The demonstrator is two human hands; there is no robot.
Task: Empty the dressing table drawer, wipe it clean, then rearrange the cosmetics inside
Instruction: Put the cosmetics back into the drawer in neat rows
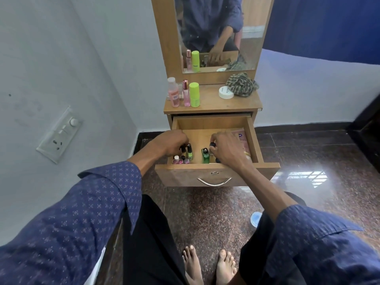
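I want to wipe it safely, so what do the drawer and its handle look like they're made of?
The drawer looks like laminated board with a matt wood-grain print. Its handle looks like polished metal, silvery with bright glints, though it could be chromed plastic.

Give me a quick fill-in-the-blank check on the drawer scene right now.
1. The drawer is ____.
2. The cloth lies on the ____ of the dresser.
3. The lime bottle stands ____.
4. The right hand pinches a small bottle's ____.

Missing: open; top; upright; cap
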